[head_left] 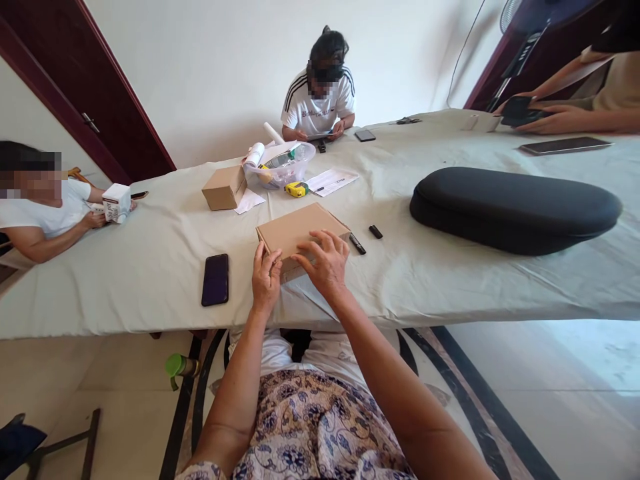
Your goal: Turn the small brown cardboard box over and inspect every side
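A flat brown cardboard box lies on the cloth-covered table right in front of me. My left hand grips its near left corner, fingers curled against the side. My right hand lies on the box's near edge with the fingers spread over the lid. A black phone lies to the left of my left hand. A black marker and a small black cap lie just right of the box.
A second cardboard box, a clear bowl of items, a yellow tape measure and papers sit further back. A large black cushion lies to the right. Three other people sit around the table with phones and a small white box.
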The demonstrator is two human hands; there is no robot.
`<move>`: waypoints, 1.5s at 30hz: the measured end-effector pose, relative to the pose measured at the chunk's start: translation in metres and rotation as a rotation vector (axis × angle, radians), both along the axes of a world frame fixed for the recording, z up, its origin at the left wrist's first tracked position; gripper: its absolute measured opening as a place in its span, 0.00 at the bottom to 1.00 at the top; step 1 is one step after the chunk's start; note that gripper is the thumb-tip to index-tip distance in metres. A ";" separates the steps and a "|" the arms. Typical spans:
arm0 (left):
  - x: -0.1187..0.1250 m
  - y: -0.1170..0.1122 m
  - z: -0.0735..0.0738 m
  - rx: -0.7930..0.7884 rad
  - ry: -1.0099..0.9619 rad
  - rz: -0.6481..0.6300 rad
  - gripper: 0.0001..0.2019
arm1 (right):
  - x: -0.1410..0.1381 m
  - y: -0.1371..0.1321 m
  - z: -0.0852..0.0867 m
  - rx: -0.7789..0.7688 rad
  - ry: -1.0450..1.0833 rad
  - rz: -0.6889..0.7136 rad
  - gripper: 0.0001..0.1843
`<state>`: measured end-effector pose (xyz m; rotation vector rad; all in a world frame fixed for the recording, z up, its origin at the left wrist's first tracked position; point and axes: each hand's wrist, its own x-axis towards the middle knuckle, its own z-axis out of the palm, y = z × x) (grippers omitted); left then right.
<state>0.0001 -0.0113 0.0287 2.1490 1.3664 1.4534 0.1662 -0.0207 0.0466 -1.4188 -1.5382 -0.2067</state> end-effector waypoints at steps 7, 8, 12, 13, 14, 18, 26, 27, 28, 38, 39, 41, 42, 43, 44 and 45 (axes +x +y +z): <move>-0.007 0.000 0.004 -0.035 0.004 -0.027 0.18 | 0.052 0.004 -0.013 0.067 0.318 -0.076 0.13; -0.008 -0.001 0.005 -0.044 0.003 -0.034 0.18 | 0.058 0.004 -0.015 0.067 0.415 -0.067 0.15; -0.009 -0.003 0.007 -0.054 -0.021 -0.065 0.17 | 0.069 0.003 -0.023 -0.026 0.790 -0.009 0.20; -0.009 -0.003 0.007 -0.055 -0.031 -0.069 0.18 | 0.069 0.003 -0.025 -0.045 0.836 -0.006 0.20; -0.009 -0.003 0.007 -0.057 -0.042 -0.075 0.18 | 0.068 0.003 -0.027 -0.055 0.864 -0.005 0.20; -0.009 -0.001 0.004 -0.059 -0.091 -0.107 0.20 | 0.067 0.001 -0.033 -0.063 0.942 0.042 0.17; -0.009 0.003 -0.004 -0.060 -0.133 -0.139 0.19 | 0.073 -0.006 -0.046 -0.160 0.934 0.075 0.18; -0.010 0.003 -0.005 -0.065 -0.136 -0.144 0.18 | 0.073 -0.007 -0.046 -0.164 0.923 0.071 0.18; -0.010 0.003 -0.007 -0.071 -0.139 -0.152 0.17 | 0.073 -0.008 -0.046 -0.165 0.908 0.064 0.18; -0.012 0.003 -0.019 -0.085 -0.134 -0.188 0.26 | 0.082 -0.014 -0.044 -0.340 0.647 0.009 0.14; -0.012 0.003 -0.020 -0.085 -0.140 -0.187 0.27 | 0.082 -0.015 -0.046 -0.377 0.580 -0.007 0.13; -0.013 0.003 -0.022 -0.091 -0.143 -0.182 0.29 | 0.082 -0.015 -0.049 -0.422 0.422 -0.051 0.11; -0.014 0.003 -0.022 -0.095 -0.137 -0.180 0.30 | 0.081 -0.015 -0.050 -0.428 0.346 -0.073 0.11; -0.015 0.003 -0.023 -0.098 -0.126 -0.179 0.30 | 0.081 -0.015 -0.052 -0.427 0.282 -0.093 0.11; -0.016 0.003 -0.024 -0.101 -0.111 -0.178 0.31 | 0.080 -0.015 -0.053 -0.423 0.232 -0.106 0.11; -0.017 0.003 -0.024 -0.107 -0.095 -0.175 0.33 | 0.080 -0.015 -0.054 -0.416 0.198 -0.113 0.12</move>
